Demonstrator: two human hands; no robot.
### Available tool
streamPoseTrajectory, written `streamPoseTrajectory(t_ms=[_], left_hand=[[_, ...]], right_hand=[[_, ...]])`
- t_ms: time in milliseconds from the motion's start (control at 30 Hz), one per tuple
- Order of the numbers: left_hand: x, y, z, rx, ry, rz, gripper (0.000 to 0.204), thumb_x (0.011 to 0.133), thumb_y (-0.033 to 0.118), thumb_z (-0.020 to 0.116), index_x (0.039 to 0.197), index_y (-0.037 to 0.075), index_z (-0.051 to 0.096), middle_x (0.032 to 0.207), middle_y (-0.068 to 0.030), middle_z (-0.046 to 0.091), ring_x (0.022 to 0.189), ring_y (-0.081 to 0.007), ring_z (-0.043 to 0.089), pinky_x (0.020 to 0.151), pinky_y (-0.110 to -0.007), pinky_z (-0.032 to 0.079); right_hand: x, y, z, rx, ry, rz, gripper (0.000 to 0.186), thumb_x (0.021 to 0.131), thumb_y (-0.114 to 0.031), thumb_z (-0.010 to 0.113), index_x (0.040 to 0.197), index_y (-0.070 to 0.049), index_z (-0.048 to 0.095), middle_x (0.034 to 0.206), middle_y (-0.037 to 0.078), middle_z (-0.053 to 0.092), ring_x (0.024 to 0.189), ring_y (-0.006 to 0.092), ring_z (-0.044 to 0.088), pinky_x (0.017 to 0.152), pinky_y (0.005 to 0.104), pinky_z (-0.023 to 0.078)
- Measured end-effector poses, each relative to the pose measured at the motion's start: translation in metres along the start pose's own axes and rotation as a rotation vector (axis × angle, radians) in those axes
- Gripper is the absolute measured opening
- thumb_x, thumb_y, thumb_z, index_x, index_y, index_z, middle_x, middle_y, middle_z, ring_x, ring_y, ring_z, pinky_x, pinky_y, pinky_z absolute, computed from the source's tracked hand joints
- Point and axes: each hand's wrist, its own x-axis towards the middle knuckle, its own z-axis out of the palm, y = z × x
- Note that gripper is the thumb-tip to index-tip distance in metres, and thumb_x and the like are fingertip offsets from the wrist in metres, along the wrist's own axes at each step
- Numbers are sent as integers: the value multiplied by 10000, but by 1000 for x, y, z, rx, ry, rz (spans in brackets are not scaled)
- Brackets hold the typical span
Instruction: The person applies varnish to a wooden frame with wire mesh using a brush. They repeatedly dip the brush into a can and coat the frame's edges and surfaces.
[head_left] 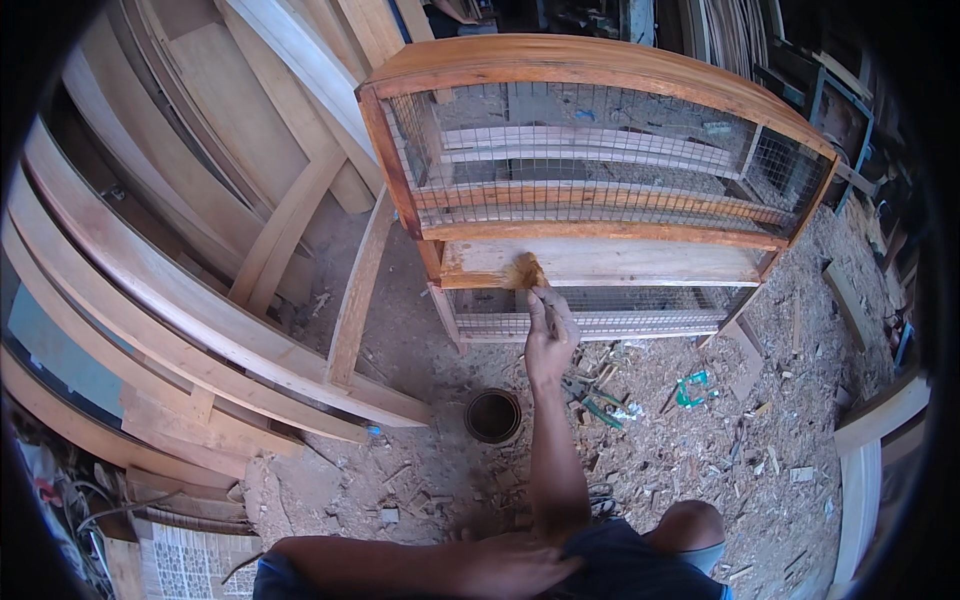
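your right hand (549, 340) grips a brush (533, 285) tight against the cage (600, 150)'s pale board (620, 262). top frame looks stained; this board is barely started. left hand (510, 568) rests loose on your thigh.

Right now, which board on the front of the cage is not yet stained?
The wide board under the upper mesh: mostly pale, while other boards are orange. The brush touches its left end.

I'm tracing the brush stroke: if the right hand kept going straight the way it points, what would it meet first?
The right hand points its paintbrush at the pale unfinished board of the wooden mesh cabinet; the bristles look already against it, so the board comes first.
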Motion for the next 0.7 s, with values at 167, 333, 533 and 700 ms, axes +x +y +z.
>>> streamPoseTrajectory(t_ms=[167, 333, 533, 700], left_hand=[[3, 3, -12, -114, -202, -131, 466, 958, 220, 502, 1355, -24, 501, 1119, -256, 659, 1081, -391, 646, 957, -471, 505], [10, 6, -24, -100, -239, -160, 456, 954, 195, 510, 1358, -15, 496, 1152, -266, 643, 1109, -387, 630, 950, -480, 506], [5, -2, -8, -58, 66, -24, 457, 945, 170, 522, 1354, -33, 495, 1127, -279, 646, 1068, -405, 640, 926, -478, 517], [11, -5, -6, -185, -122, -92, 474, 947, 191, 545, 1361, -35, 489, 1118, -286, 645, 1057, -417, 643, 917, -473, 522]], right_hand=[[6, -20, -23, -532, 192, -362, 137, 902, -45, 688, 1032, -78, 713, 1221, 217, 676, 1124, 340, 634, 1001, 446, 434], [-34, -15, 33, -549, -124, -322, 184, 871, -54, 659, 1030, -125, 718, 1361, 197, 596, 1296, 316, 546, 1075, 499, 365], [-59, 5, 51, -103, -393, -466, 162, 856, -42, 700, 1003, -96, 739, 1249, 195, 660, 1239, 345, 591, 1031, 447, 454], [-42, 20, 14, 169, -238, -114, 120, 867, -59, 761, 984, -33, 756, 1136, 163, 722, 1097, 281, 670, 964, 368, 513]])
